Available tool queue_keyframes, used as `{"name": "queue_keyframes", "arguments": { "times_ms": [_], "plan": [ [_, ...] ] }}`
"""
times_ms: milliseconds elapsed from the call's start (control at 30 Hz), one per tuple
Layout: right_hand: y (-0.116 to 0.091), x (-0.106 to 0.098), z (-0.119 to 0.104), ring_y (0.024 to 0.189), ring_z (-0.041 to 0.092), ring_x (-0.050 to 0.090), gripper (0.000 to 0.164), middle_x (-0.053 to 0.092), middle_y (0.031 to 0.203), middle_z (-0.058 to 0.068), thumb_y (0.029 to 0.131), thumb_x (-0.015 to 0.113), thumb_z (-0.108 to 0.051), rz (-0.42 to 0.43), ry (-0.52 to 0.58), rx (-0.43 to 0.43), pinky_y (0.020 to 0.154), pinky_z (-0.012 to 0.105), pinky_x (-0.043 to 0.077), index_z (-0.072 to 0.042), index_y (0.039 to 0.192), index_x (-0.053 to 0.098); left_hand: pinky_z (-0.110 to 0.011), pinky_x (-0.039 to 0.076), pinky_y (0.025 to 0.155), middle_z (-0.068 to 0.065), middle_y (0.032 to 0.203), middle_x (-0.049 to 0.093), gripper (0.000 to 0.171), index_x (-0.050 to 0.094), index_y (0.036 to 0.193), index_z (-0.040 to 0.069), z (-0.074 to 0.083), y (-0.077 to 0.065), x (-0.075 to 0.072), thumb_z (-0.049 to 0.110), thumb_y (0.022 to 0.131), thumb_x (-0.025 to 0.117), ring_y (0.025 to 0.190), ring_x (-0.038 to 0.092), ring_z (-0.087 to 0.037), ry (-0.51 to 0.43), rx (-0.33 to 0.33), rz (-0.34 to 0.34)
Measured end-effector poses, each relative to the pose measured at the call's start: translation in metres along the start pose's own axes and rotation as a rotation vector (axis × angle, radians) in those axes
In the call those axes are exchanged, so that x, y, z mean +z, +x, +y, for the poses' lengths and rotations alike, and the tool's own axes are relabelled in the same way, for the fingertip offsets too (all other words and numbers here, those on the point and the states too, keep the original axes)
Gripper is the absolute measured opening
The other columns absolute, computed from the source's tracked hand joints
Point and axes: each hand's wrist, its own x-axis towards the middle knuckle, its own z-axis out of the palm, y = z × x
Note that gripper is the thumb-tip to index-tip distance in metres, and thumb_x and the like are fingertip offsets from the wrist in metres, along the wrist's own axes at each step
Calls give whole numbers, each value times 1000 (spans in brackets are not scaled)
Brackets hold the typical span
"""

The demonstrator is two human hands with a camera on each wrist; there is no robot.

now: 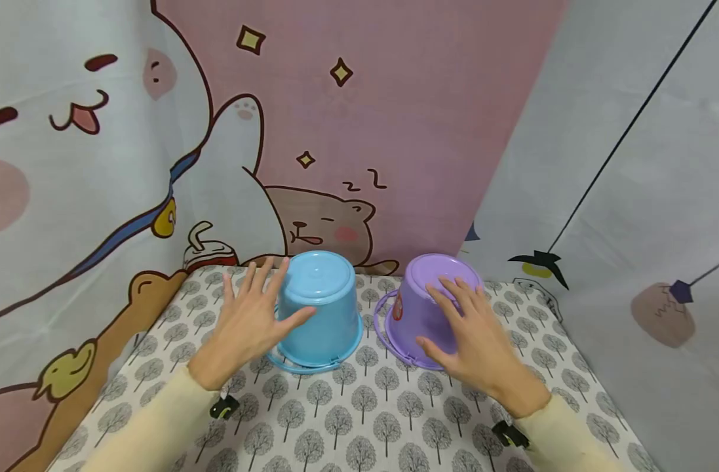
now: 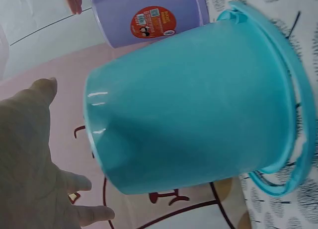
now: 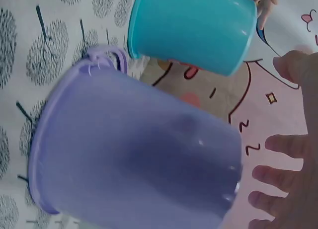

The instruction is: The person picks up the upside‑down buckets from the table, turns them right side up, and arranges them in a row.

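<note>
Two plastic buckets stand upside down, side by side and apart, on a table covered with a tree-print tablecloth. The light blue bucket is on the person's left and the purple bucket on the right. Each has its long axis upright, the closed round base pointing at the ceiling and the wider open rim facing down on the cloth, so the walls flare toward the table. The blue handle curves round the front and left of its rim, low by the cloth; the purple handle loops out to the left of its own, toward the blue bucket. A red oval sticker marks the left-facing side of the purple wall. The left hand is spread wide at the left of the blue bucket, its fingers pointing forward and its thumb reaching across the front; the left wrist view shows a gap between hand and bucket. The right hand is likewise wide, fingers extended and parted, just beside the purple bucket near its base, and the right wrist view shows clear space there too. Neither hand holds anything. Behind hangs a cartoon-print backdrop with a sleeping bear.
</note>
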Motion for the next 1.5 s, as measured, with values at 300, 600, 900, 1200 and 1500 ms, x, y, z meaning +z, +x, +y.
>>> {"name": "queue_keyframes", "arguments": {
  "times_ms": [300,600,900,1200,1500],
  "plan": [
    [0,16,-13,163,56,52,90,58,174,24,94,89,-48,13,33,-105,134,85,37,-11,170,58,-96,2,136,-26,192,26,119,15,189,21,-11,-9,19,90,104,59,176,24,-62,-52,-45,-26],
    [4,36,-22,161,54,56,85,60,170,25,99,88,-43,6,87,-191,134,78,45,-6,169,58,-96,6,135,-31,189,31,116,21,188,18,-18,-15,31,86,104,63,176,27,-61,-88,-54,-41],
    [5,62,-41,166,42,54,82,51,181,14,106,85,-47,-177,231,-94,130,64,56,-15,175,52,-98,9,133,-30,187,38,117,24,187,15,-35,-26,41,85,104,65,172,35,-62,-78,-48,-89],
    [11,86,-49,162,41,59,87,48,184,15,108,83,-49,-327,314,1,127,60,59,-14,179,47,-98,17,131,-29,188,35,121,27,186,11,-45,-28,53,88,101,67,173,33,-62,-101,-60,-193],
    [16,110,-48,170,46,49,95,41,187,21,109,82,-52,-432,387,56,139,59,46,-3,179,40,-99,20,130,-28,187,38,126,31,184,7,-54,-31,63,87,97,73,168,39,-66,-106,-37,-214]
  ]
}}
